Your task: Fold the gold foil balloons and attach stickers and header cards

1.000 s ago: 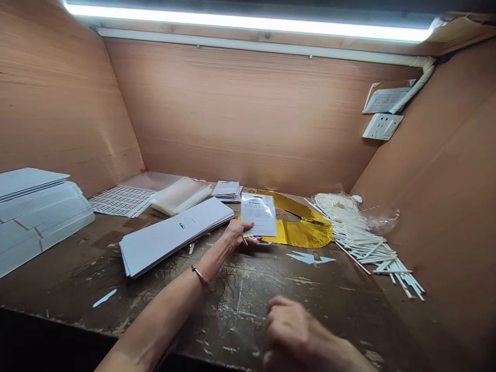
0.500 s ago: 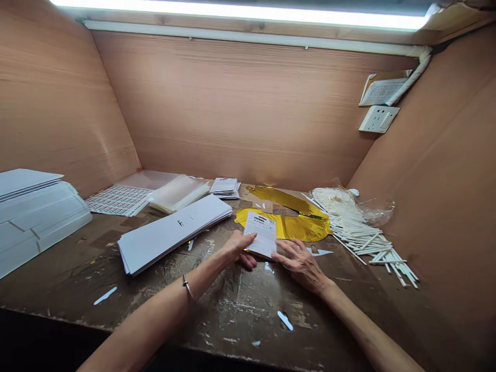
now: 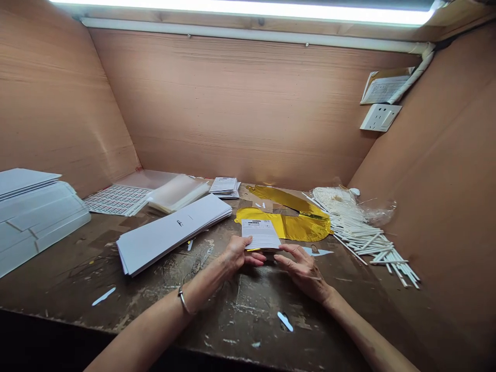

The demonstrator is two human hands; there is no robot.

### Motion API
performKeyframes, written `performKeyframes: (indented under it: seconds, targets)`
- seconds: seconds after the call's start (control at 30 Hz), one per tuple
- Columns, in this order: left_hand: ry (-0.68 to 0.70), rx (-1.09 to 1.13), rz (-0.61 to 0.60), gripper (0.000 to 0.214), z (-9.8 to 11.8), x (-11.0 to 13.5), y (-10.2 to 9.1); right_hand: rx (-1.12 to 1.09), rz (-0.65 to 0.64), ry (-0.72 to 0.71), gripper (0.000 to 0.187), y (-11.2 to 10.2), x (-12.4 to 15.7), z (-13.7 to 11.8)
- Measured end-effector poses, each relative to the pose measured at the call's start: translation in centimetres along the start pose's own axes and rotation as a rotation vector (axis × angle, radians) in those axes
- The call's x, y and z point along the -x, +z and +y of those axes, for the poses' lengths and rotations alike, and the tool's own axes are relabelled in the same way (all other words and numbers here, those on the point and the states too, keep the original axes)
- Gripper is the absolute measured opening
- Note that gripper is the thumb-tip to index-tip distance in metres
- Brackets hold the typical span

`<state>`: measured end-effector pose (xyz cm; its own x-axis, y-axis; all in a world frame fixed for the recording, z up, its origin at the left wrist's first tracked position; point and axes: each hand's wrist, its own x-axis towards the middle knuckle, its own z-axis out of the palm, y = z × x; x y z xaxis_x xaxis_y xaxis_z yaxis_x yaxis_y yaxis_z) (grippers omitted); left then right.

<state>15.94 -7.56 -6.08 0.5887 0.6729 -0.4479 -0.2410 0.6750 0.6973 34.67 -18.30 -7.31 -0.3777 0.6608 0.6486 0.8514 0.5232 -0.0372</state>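
We locate the card (image 3: 260,233), a white printed sheet, at the middle of the bench (image 3: 232,315). It is raised slightly at its near edge. Its far edge overlaps the gold foil (image 3: 300,226).

The left hand (image 3: 237,254) grasps the card at its near left corner, with the thumb on top and the fingers curled beneath. A bracelet (image 3: 183,302) sits on that wrist.

The right hand (image 3: 304,266) lies palm down just right of the card, with its fingertips (image 3: 279,248) at the card's near right corner. We cannot tell whether these fingers pinch the card or only touch it.

Around the hands we note the following:
- Left of the card lies a stack of long white sheets (image 3: 174,230), set at an angle.
- Behind that stack are clear bags (image 3: 179,191) and a label sheet (image 3: 118,199).
- Near the back wall lies a small pile of leaflets (image 3: 225,186).
- Right of the foil lies a heap of white sticks (image 3: 366,238), with crumpled plastic (image 3: 377,211) just behind it.
- At the far left stand flat white boxes (image 3: 36,217).
- A socket (image 3: 380,117) is mounted on the right wall, with papers (image 3: 385,89) tucked above it.
- Small white scraps (image 3: 285,321) lie on the bench near the forearms.
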Motion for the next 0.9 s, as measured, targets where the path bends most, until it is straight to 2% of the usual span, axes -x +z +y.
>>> performKeyframes:
  seconds: [0.07,0.13,0.17,0.23,0.27,0.3,0.37,0.4,0.43,0.47,0.57,0.7,0.73,0.8,0.9]
  targets:
    - [-0.032,-0.189,0.003,0.039,0.0,0.6,0.4,-0.017,0.032,0.057,0.021,0.1,-0.2,0.0]
    - [-0.006,-0.449,0.088,0.041,0.4,1.5,0.6,-0.037,0.033,0.099,0.015,0.2,-0.4,0.1]
    - [0.075,-0.596,0.178,0.043,0.6,2.1,0.6,-0.058,0.024,0.106,0.014,0.3,-0.5,0.1]
    - [0.385,-0.897,0.34,0.044,1.0,3.1,0.3,-0.115,-0.008,0.107,0.014,0.5,-0.5,0.2]
    - [0.562,-1.039,0.339,0.043,1.1,3.5,0.1,-0.146,-0.031,0.11,0.015,0.6,-0.5,0.2]
    - [0.707,-1.175,0.266,0.043,1.0,3.8,-0.3,-0.176,-0.054,0.121,0.015,0.7,-0.4,0.3]
    - [0.844,-1.424,-0.021,0.044,0.8,4.0,-1.1,-0.23,-0.095,0.174,0.016,0.9,-0.4,0.3]
    - [0.85,-1.525,-0.145,0.042,0.5,4.0,-1.5,-0.256,-0.111,0.217,0.016,1.0,-0.4,0.3]
    - [0.842,-1.604,-0.205,0.036,0.3,3.8,-1.8,-0.283,-0.123,0.271,0.016,1.0,-0.5,0.3]
    - [0.829,-1.665,-0.205,0.028,0.1,3.6,-1.9,-0.311,-0.14,0.329,0.016,1.0,-0.6,0.3]
    - [0.7,-1.793,-0.015,0.025,-0.1,2.6,-1.4,-0.395,-0.228,0.511,0.018,1.0,-1.4,0.2]
    - [0.355,-1.854,0.283,0.02,0.6,1.5,0.6,-0.336,-0.268,0.813,0.013,1.2,-2.9,0.2]
    - [0.309,-1.828,0.314,0.018,0.8,1.3,1.0,-0.305,-0.259,0.881,0.011,1.3,-3.3,0.2]
    - [0.302,-1.725,0.322,0.013,1.1,0.9,1.5,-0.309,-0.26,0.999,0.011,1.4,-3.8,0.3]
    - [0.318,-1.412,0.323,0.01,0.8,0.7,1.1,-0.537,-0.26,1.185,0.013,1.6,-4.1,0.3]
